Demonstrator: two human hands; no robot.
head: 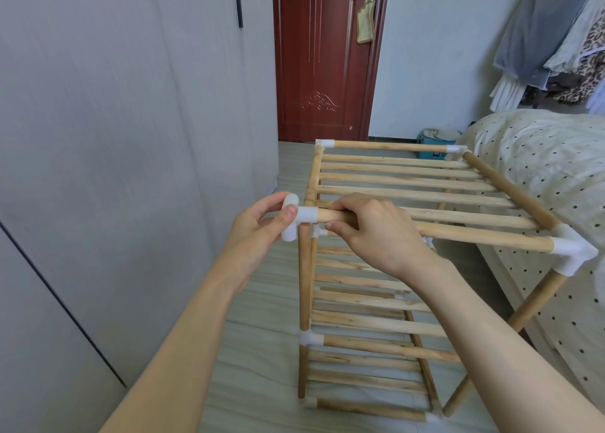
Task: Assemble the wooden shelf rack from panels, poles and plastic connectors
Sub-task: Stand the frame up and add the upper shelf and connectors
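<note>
A wooden rack of slatted shelves stands on the floor in front of me, its poles joined by white plastic connectors. My left hand pinches a white T-shaped connector at the near left top corner, thumb on its front. My right hand grips the near top pole, whose left end sits in that connector. The pole's far end sits in a white corner connector. An upright pole stands just under the held connector; whether it is seated there I cannot tell.
A grey wardrobe fills the left side. A bed with a dotted cover lies close on the right, touching the rack's side. A red-brown door is straight ahead, clothes hang at the upper right.
</note>
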